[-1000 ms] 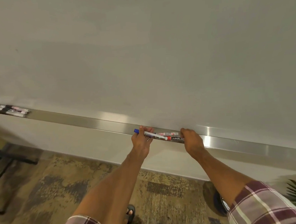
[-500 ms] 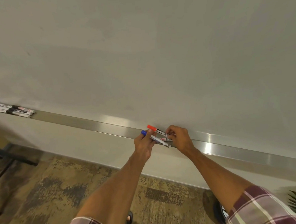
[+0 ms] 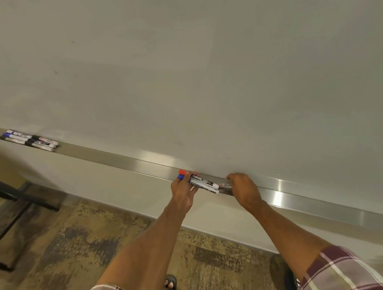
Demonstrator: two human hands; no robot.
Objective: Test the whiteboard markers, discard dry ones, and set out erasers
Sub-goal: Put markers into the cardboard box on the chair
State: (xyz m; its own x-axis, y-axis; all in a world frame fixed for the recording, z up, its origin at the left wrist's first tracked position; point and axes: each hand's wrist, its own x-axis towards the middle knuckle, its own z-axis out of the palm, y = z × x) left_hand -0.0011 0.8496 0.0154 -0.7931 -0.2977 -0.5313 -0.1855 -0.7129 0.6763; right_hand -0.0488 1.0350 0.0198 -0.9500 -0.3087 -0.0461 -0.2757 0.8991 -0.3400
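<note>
Markers (image 3: 203, 183) gripped in left hand (image 3: 183, 191), beside right hand (image 3: 243, 188).

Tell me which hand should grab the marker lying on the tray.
Right. The right hand is at that marker; the left hand grips the red-capped marker and blue-capped marker.

Both arms stretch forward (elbows nearly straight); left hand (image 3: 184, 191) grips two markers (image 3: 203, 182), right hand (image 3: 243, 190) pinches a third marker (image 3: 224, 185).
</note>
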